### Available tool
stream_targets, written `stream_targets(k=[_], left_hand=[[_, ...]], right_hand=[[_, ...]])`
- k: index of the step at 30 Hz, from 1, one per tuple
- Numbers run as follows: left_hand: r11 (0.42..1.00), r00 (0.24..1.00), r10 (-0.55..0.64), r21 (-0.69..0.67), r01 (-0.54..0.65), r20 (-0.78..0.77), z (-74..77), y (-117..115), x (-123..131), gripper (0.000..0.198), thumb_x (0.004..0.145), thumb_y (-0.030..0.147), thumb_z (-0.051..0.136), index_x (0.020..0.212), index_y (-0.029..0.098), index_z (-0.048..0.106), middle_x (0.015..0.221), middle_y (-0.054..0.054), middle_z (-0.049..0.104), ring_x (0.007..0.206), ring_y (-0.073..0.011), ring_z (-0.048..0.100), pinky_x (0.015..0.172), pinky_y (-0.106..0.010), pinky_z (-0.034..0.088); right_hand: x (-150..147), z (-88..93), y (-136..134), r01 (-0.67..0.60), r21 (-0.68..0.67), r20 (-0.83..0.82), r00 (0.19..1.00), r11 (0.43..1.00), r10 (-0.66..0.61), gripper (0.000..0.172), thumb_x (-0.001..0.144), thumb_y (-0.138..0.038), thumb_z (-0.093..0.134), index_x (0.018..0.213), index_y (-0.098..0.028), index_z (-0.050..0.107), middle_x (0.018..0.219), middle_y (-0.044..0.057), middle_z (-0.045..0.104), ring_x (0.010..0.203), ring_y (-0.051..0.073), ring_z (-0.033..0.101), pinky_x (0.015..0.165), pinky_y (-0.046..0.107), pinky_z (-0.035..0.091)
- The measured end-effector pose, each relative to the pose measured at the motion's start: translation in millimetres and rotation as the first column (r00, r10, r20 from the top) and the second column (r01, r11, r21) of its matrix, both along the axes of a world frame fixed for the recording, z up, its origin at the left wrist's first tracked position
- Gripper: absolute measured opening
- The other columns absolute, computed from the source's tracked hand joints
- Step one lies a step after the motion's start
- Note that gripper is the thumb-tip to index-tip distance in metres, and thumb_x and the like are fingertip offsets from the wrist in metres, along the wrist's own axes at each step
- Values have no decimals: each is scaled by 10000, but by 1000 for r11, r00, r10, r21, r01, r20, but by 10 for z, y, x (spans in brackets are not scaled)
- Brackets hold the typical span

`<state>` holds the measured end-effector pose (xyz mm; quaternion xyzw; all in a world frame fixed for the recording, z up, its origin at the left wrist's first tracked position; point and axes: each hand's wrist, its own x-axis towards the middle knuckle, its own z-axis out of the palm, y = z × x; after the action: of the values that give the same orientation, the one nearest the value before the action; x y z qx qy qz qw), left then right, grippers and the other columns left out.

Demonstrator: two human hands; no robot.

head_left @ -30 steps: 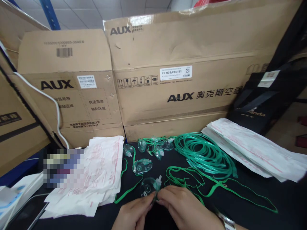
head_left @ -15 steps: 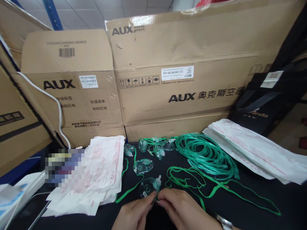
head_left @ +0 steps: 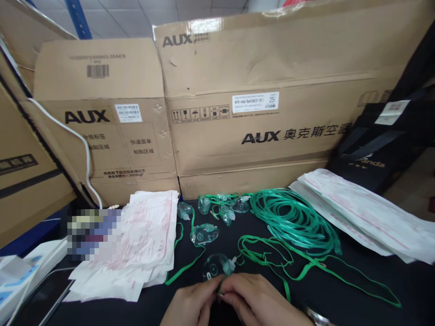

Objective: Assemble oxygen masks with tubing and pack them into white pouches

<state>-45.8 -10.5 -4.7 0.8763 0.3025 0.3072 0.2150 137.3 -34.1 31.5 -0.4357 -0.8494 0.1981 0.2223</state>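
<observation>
Near the front middle of the table, a clear oxygen mask point(head_left: 215, 265) with a green collar and a white connector stands at my fingertips. My left hand point(head_left: 193, 302) pinches its near edge with closed fingers. Closed beside it, my right hand point(head_left: 254, 296) grips the same edge, thumb and forefinger meeting the left ones. A bit of green shows between the fingertips, but what it is stays mostly hidden. Just beyond lies another clear mask point(head_left: 205, 234) with a green elastic strap point(head_left: 185, 273). Loose green straps point(head_left: 265, 248) lie to the right of my hands.
Several more masks point(head_left: 227, 214) lie at the back. Coiled green tubing point(head_left: 294, 222) sits right of them. White printed bags are stacked at left point(head_left: 149, 240) and right point(head_left: 367, 213). Cardboard boxes point(head_left: 210, 154) wall off the rear, and a black bag point(head_left: 370, 140) stands at right.
The view has shifted slightly, so most things appear a little farther right. The mask is turned slightly, its connector tilting more to the right. Both hands keep their pinch.
</observation>
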Motion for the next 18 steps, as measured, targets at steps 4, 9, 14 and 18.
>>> stream_targets(k=[4, 9, 14, 18], left_hand=[[998, 999, -18, -59, 20, 37, -1, -28, 45, 457, 771, 5, 436, 1176, 199, 517, 1012, -55, 711, 847, -132, 682, 766, -165, 510], [1000, 997, 13, -28, -10, 77, -33, -1, 20, 431, 803, 63, 488, 1205, 215, 476, 1101, -55, 673, 964, -144, 639, 836, -187, 486], [997, 998, 30, 67, -33, 46, 39, 25, 3, 348, 812, 110, 510, 1140, 221, 539, 1089, -78, 670, 990, -173, 626, 844, -244, 503], [980, 985, 167, 104, -171, 44, 108, 31, -6, 302, 836, 137, 462, 1115, 210, 551, 1101, -106, 619, 1049, -200, 578, 879, -320, 493]], right_hand=[[9, 51, -16, -28, -16, 0, 1000, 999, 28, 166, 858, -139, 407, 848, -179, 567, 790, 29, 655, 698, 133, 595, 651, 216, 428], [43, 181, 10, -40, -93, -74, 997, 995, 33, 157, 862, -149, 408, 866, -183, 561, 801, 19, 641, 714, 118, 580, 659, 198, 426], [72, 139, 66, 13, -145, -156, 987, 989, -36, 167, 879, -210, 398, 848, -204, 562, 789, 2, 628, 713, 116, 561, 657, 203, 413], [94, 51, 163, 152, -199, -174, 967, 968, -188, 178, 877, -262, 401, 810, -205, 556, 621, -36, 538, 566, 107, 471, 546, 209, 355]])
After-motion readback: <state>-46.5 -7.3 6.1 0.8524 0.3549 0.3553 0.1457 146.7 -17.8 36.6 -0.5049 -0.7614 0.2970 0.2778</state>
